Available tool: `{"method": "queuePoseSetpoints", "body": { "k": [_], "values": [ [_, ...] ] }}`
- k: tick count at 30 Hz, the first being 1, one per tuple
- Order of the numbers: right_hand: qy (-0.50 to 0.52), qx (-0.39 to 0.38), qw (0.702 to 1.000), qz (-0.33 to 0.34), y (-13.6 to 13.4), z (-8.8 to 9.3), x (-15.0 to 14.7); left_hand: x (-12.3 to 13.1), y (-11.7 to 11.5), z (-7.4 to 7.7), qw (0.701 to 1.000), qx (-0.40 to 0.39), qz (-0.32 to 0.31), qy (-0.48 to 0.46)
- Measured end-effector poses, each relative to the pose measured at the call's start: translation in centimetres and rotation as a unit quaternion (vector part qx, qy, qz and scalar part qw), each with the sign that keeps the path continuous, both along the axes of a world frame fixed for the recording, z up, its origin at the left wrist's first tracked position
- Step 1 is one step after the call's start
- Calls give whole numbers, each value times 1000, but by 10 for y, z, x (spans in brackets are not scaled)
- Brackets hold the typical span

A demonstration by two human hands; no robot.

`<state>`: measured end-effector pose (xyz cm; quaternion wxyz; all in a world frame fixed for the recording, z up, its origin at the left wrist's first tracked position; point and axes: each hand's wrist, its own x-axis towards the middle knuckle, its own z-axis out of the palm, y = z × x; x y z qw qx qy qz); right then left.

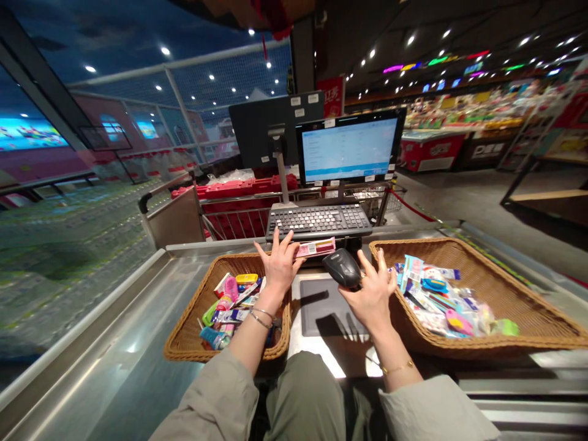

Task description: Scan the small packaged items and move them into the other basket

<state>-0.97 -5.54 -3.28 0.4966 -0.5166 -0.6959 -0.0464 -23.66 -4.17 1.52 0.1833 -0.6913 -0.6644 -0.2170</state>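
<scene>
A raised edge bounds the metal worktop [124,343] on the left, with a broad bare strip between it and the left basket [188,354]. The right basket [528,306] fills much of the other side. Between the baskets, a gray pad [315,321] leaves a narrow open patch under the hands, shadowed in part. A keyboard [316,219] closes off the far side, just beyond the fingers. The left hand [279,264] pinches the left end of a pink packet [319,247] between thumb and forefinger, other fingers spread; the packet extends rightward, in front of the keyboard. The right hand [371,291] is at the black scanner [342,267], fingers splayed; how firmly it grips cannot be told. The scanner's head is near the packet's right end.
</scene>
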Motion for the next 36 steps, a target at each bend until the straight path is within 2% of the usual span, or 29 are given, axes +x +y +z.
{"method": "queuePoseSetpoints", "body": {
  "k": [9, 15, 22, 36],
  "values": [
    [-24, -1, 999, 23, -1, 2, 3, 5, 1, -15, 1000, 6, -12, -11],
    [-59, -8, 997, 45, 2, -3, 7, 3, 2, -18, 1000, 5, -3, -9],
    [-44, 6, 998, 42, 0, 0, 2, 1, 5, -27, 994, 104, -28, -17],
    [-43, 5, 998, 56, -3, 1, -1, 2, 4, -27, 992, 116, -38, -19]
  ]
}}
